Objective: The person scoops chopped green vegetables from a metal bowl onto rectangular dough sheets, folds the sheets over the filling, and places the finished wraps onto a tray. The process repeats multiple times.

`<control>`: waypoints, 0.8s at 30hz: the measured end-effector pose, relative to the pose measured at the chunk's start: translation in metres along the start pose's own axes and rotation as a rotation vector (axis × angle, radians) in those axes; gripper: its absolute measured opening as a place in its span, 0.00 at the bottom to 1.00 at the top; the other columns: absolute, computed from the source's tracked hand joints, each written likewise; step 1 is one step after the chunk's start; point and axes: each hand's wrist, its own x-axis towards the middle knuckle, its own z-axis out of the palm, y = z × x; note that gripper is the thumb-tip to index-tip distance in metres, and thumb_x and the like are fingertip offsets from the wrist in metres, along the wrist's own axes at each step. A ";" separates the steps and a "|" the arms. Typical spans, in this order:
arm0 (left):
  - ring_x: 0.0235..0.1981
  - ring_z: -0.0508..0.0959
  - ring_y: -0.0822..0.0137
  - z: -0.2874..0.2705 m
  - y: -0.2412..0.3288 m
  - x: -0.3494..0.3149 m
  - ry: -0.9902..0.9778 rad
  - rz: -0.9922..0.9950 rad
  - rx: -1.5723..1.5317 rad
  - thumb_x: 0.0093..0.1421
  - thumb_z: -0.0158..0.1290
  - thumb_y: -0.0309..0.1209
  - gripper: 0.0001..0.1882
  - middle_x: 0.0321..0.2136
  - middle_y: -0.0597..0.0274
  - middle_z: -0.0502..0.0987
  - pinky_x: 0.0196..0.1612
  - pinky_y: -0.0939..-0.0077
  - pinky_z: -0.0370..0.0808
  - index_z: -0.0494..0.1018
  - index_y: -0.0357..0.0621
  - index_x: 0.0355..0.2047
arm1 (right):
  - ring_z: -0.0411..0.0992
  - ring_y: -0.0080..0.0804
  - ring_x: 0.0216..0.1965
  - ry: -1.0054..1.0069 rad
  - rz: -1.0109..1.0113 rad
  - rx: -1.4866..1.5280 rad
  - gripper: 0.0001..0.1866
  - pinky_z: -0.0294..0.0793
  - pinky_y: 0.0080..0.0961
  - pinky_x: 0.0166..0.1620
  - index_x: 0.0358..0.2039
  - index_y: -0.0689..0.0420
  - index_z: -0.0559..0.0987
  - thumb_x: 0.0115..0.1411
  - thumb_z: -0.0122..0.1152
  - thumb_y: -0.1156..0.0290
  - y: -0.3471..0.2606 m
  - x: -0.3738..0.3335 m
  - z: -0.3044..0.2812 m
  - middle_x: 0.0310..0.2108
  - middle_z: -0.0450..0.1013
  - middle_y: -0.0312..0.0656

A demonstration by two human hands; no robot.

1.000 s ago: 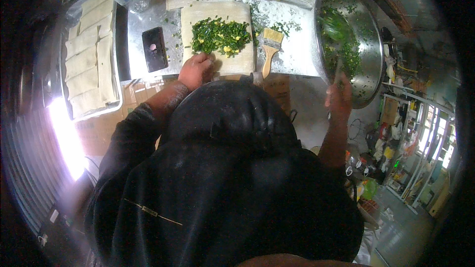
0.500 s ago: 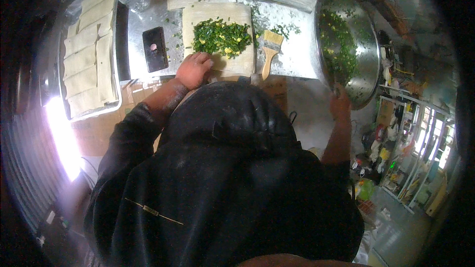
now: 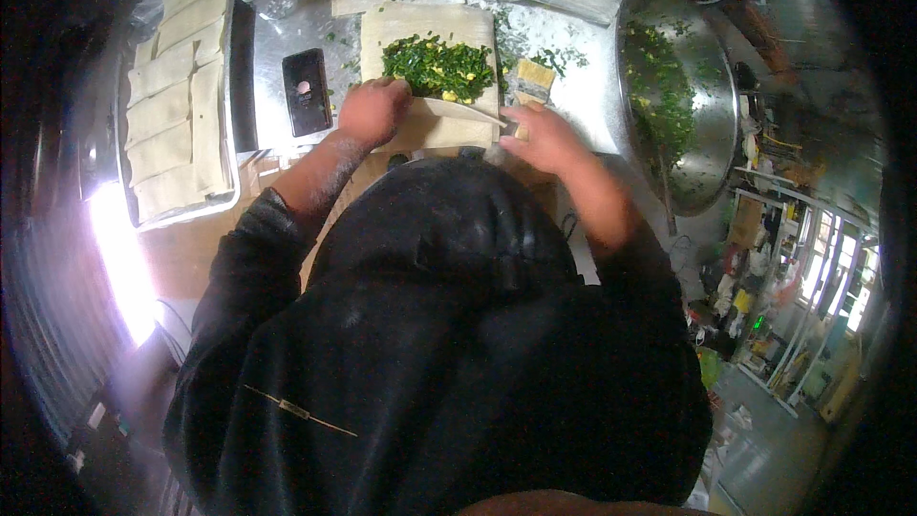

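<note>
Left hand (image 3: 374, 109) and right hand (image 3: 543, 137) pinch the raised near edge of a pale rectangular dough sheet (image 3: 441, 133), best lifted evenly.

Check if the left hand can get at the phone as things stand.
Likely yes: the phone lies uncovered just left of the left hand, nothing bulky between; but that hand seems to be gripping the dough sheet and would need freeing.

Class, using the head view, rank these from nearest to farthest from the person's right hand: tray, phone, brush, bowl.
From the right hand:
1. Brush, partly hidden by it
2. Bowl, to its right
3. Phone, to its left
4. Tray, farther left
</note>
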 end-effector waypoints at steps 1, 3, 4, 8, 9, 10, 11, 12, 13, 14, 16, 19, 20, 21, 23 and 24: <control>0.43 0.80 0.47 0.000 -0.003 0.001 0.003 -0.007 -0.002 0.60 0.54 0.33 0.06 0.36 0.54 0.79 0.45 0.51 0.76 0.76 0.50 0.36 | 0.75 0.56 0.49 -0.020 0.012 -0.047 0.24 0.75 0.48 0.51 0.50 0.53 0.79 0.56 0.70 0.55 -0.003 0.013 0.007 0.49 0.75 0.53; 0.42 0.80 0.47 0.003 -0.008 -0.004 -0.004 -0.035 -0.050 0.59 0.55 0.34 0.06 0.36 0.54 0.79 0.43 0.51 0.76 0.77 0.50 0.36 | 0.75 0.56 0.47 -0.027 -0.035 -0.107 0.22 0.76 0.49 0.48 0.47 0.52 0.80 0.55 0.70 0.55 -0.004 0.033 0.020 0.46 0.75 0.52; 0.41 0.80 0.47 0.005 -0.012 -0.007 -0.006 -0.050 -0.071 0.59 0.56 0.34 0.07 0.36 0.54 0.79 0.42 0.51 0.77 0.77 0.50 0.36 | 0.76 0.55 0.43 0.015 -0.026 -0.122 0.17 0.76 0.50 0.46 0.42 0.53 0.80 0.56 0.69 0.57 -0.002 0.037 0.027 0.41 0.75 0.51; 0.39 0.80 0.47 0.008 -0.024 -0.030 -0.059 -0.009 -0.162 0.58 0.58 0.34 0.08 0.35 0.55 0.79 0.42 0.52 0.77 0.78 0.50 0.38 | 0.76 0.55 0.42 -0.035 -0.068 -0.036 0.13 0.76 0.49 0.45 0.38 0.53 0.80 0.58 0.67 0.59 0.015 0.044 0.048 0.39 0.76 0.49; 0.39 0.80 0.47 0.008 -0.025 -0.035 -0.070 -0.016 -0.172 0.58 0.58 0.33 0.08 0.35 0.55 0.79 0.42 0.52 0.77 0.78 0.50 0.39 | 0.76 0.55 0.42 -0.038 -0.078 -0.019 0.12 0.76 0.49 0.44 0.37 0.53 0.80 0.59 0.67 0.59 0.018 0.043 0.052 0.39 0.77 0.49; 0.39 0.80 0.47 0.008 -0.026 -0.038 -0.078 -0.022 -0.182 0.59 0.58 0.33 0.08 0.34 0.54 0.79 0.42 0.52 0.77 0.79 0.50 0.39 | 0.76 0.55 0.42 -0.040 -0.088 -0.003 0.12 0.76 0.49 0.44 0.36 0.53 0.80 0.59 0.66 0.60 0.020 0.043 0.053 0.38 0.77 0.48; 0.39 0.80 0.47 0.007 -0.028 -0.038 -0.070 -0.011 -0.189 0.59 0.59 0.33 0.08 0.35 0.54 0.79 0.42 0.53 0.77 0.79 0.50 0.39 | 0.76 0.55 0.41 -0.040 -0.086 0.007 0.11 0.76 0.49 0.44 0.37 0.53 0.80 0.60 0.66 0.60 0.022 0.045 0.053 0.38 0.77 0.48; 0.39 0.80 0.47 0.005 -0.029 -0.035 -0.059 0.002 -0.195 0.60 0.59 0.33 0.09 0.35 0.54 0.80 0.42 0.53 0.77 0.79 0.50 0.40 | 0.76 0.55 0.41 -0.037 -0.085 0.016 0.11 0.76 0.49 0.44 0.37 0.53 0.80 0.60 0.65 0.60 0.023 0.049 0.049 0.38 0.77 0.49; 0.40 0.80 0.47 0.003 -0.031 -0.031 -0.047 0.014 -0.200 0.60 0.59 0.33 0.09 0.36 0.54 0.80 0.42 0.53 0.78 0.79 0.49 0.40 | 0.76 0.54 0.41 -0.048 -0.062 0.013 0.11 0.76 0.48 0.43 0.37 0.53 0.80 0.61 0.65 0.60 0.024 0.054 0.045 0.37 0.77 0.49; 0.40 0.80 0.47 0.000 -0.034 -0.023 0.017 0.009 -0.243 0.60 0.59 0.34 0.09 0.37 0.53 0.80 0.42 0.54 0.78 0.79 0.48 0.41 | 0.77 0.54 0.41 -0.017 -0.039 0.077 0.11 0.76 0.48 0.43 0.38 0.53 0.80 0.61 0.64 0.60 0.024 0.063 0.037 0.37 0.78 0.49; 0.40 0.80 0.45 -0.007 -0.040 -0.001 0.143 -0.001 -0.332 0.61 0.59 0.36 0.10 0.38 0.53 0.81 0.42 0.54 0.78 0.78 0.47 0.41 | 0.77 0.54 0.41 0.023 0.032 0.195 0.12 0.76 0.47 0.44 0.38 0.54 0.80 0.63 0.63 0.59 0.028 0.085 0.017 0.37 0.78 0.50; 0.42 0.81 0.47 -0.017 -0.052 0.044 0.189 -0.138 -0.370 0.61 0.59 0.38 0.13 0.41 0.51 0.81 0.47 0.58 0.78 0.79 0.46 0.43 | 0.78 0.54 0.42 0.177 0.056 0.209 0.13 0.76 0.45 0.45 0.41 0.54 0.80 0.64 0.62 0.59 0.034 0.124 -0.001 0.39 0.79 0.52; 0.45 0.80 0.47 -0.020 -0.054 0.056 0.154 -0.169 -0.287 0.61 0.60 0.40 0.15 0.44 0.51 0.80 0.49 0.58 0.78 0.78 0.47 0.45 | 0.78 0.54 0.42 0.187 0.060 0.207 0.13 0.76 0.45 0.45 0.41 0.55 0.80 0.64 0.61 0.59 0.036 0.135 -0.002 0.40 0.79 0.52; 0.47 0.79 0.48 -0.023 -0.054 0.068 0.118 -0.196 -0.196 0.61 0.60 0.41 0.17 0.47 0.51 0.80 0.51 0.57 0.77 0.77 0.47 0.46 | 0.78 0.54 0.43 0.204 0.047 0.212 0.14 0.76 0.45 0.46 0.42 0.55 0.80 0.64 0.61 0.59 0.038 0.145 -0.001 0.40 0.79 0.52; 0.54 0.76 0.48 -0.023 -0.048 0.074 0.137 -0.165 -0.060 0.60 0.61 0.44 0.23 0.53 0.51 0.76 0.56 0.56 0.74 0.75 0.47 0.51 | 0.78 0.51 0.42 0.220 0.063 0.203 0.13 0.76 0.42 0.46 0.42 0.55 0.80 0.64 0.62 0.60 0.042 0.156 0.007 0.39 0.80 0.51; 0.57 0.74 0.47 -0.018 -0.038 0.072 0.191 -0.106 -0.015 0.59 0.61 0.47 0.27 0.56 0.51 0.74 0.59 0.54 0.71 0.73 0.47 0.54 | 0.79 0.48 0.41 0.220 0.093 0.188 0.12 0.76 0.40 0.46 0.41 0.56 0.80 0.64 0.63 0.61 0.044 0.160 0.012 0.38 0.80 0.49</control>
